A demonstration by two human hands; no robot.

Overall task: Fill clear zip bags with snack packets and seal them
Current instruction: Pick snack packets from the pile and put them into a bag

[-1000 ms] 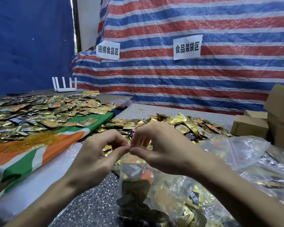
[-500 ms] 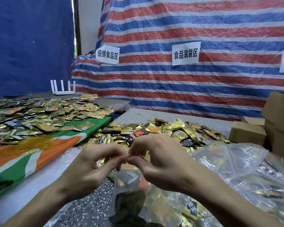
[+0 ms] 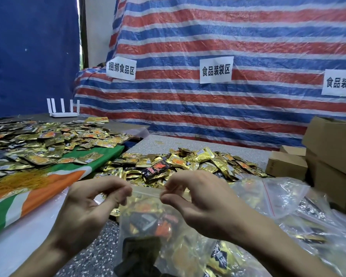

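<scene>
1. Head view: the left hand [image 3: 88, 204] pinches the left end of the clear zip bag's [image 3: 148, 222] top strip between thumb and fingertips. The right hand [image 3: 198, 200] pinches the right end the same way.
2. The bag sits low between the 2 hands, over the speckled table [image 3: 92, 248], and is stuffed with snack packets [image 3: 158, 226]. The strip spans the gap between the pinches. Whether it is pressed closed cannot be told.
3. Likely risk: a packet corner riding up near the top could catch in the track and leave a gap in the seal.
4. Uneven finger pressure could skip part of the strip, and the full bag might then pop open when dropped beside the filled bags [image 3: 288, 206] at right.
5. The loose packet pile [image 3: 178, 162] lies just behind the hands.
</scene>
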